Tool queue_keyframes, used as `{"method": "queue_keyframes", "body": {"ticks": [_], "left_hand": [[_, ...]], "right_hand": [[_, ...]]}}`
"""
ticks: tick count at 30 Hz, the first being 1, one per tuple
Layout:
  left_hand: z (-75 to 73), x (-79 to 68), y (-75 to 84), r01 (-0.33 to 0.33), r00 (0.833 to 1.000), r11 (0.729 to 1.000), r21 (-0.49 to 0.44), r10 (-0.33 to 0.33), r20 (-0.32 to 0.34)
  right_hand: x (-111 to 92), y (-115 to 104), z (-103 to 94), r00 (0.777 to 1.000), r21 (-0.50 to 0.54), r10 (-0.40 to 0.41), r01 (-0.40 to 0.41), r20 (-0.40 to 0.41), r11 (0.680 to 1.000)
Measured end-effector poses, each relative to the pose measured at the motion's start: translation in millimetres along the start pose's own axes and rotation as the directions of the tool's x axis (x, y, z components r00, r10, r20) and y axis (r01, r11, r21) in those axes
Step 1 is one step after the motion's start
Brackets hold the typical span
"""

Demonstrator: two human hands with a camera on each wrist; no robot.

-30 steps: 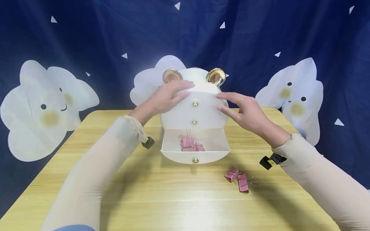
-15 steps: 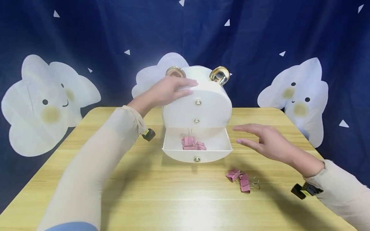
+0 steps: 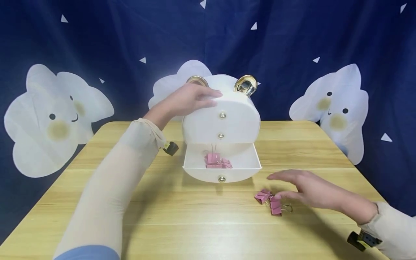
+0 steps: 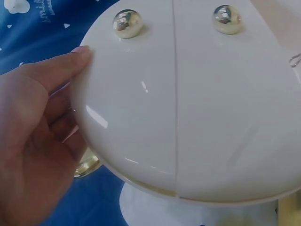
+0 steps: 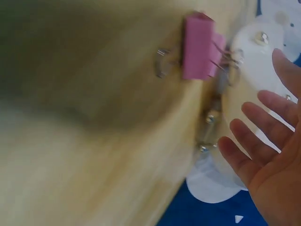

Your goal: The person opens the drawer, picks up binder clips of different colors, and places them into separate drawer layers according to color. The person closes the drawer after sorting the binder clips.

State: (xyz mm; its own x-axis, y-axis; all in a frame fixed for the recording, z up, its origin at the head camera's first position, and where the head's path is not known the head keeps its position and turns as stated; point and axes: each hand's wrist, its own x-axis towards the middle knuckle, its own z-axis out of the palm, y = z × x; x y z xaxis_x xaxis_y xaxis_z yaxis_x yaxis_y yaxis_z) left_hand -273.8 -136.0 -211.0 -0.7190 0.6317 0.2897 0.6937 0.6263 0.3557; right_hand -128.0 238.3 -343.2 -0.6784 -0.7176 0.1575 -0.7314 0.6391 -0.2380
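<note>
A white storage box (image 3: 203, 124) with gold ears has its bottom drawer (image 3: 242, 157) pulled out. Several pink binder clips (image 3: 214, 161) lie inside that drawer. My left hand (image 3: 190, 99) rests on the box's rounded top, at its left side. In the left wrist view, the thumb (image 4: 81, 57) touches the front edge while the other fingers lie over the top. My right hand (image 3: 313, 189) is spread, palm facing left, just above two pink binder clips (image 3: 276, 206) on the table. In the right wrist view, a pink clip (image 5: 197, 49) appears apart from the fingers.
The box stands towards the back of the wooden table (image 3: 201, 231). Two gold knobs (image 3: 222, 115) mark the upper drawers, which are closed. A dark blue curtain (image 3: 123, 32) with white cloud shapes hangs behind the table.
My right hand has left the box's right side and moved down and right to the loose clips. The left hand stays on the box. The drawer has not visibly moved.
</note>
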Motion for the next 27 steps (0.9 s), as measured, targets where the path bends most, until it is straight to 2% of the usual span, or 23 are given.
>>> {"method": "queue_keyframes", "body": {"ticks": [9, 16, 19, 23, 27], "left_hand": [[0.6, 1.1, 2.8, 0.026, 0.999, 0.998, -0.049, -0.024, 0.023], [0.4, 2.2, 2.5, 0.023, 1.000, 0.999, -0.046, -0.022, 0.020], [0.6, 0.9, 1.7, 0.028, 1.000, 0.999, -0.043, -0.028, 0.013], [1.7, 0.2, 0.8, 0.027, 1.000, 0.999, -0.044, -0.027, 0.003], [1.9, 0.8, 0.4, 0.017, 1.000, 0.999, -0.051, -0.017, -0.005]], "right_hand": [[-23.3, -4.5, 22.7, 0.998, -0.022, -0.034, 0.036, 0.061, 0.999], [-27.7, -7.3, 30.8, 0.994, -0.032, 0.035, -0.032, 0.103, 0.999], [-24.5, -5.0, 34.4, 0.997, -0.040, -0.002, 0.005, 0.074, 0.999], [-22.5, -1.0, 38.1, 0.996, -0.046, -0.091, 0.092, 0.025, 0.995], [-22.5, 0.2, 32.8, 0.988, -0.031, -0.155, 0.155, 0.022, 0.987]]}}
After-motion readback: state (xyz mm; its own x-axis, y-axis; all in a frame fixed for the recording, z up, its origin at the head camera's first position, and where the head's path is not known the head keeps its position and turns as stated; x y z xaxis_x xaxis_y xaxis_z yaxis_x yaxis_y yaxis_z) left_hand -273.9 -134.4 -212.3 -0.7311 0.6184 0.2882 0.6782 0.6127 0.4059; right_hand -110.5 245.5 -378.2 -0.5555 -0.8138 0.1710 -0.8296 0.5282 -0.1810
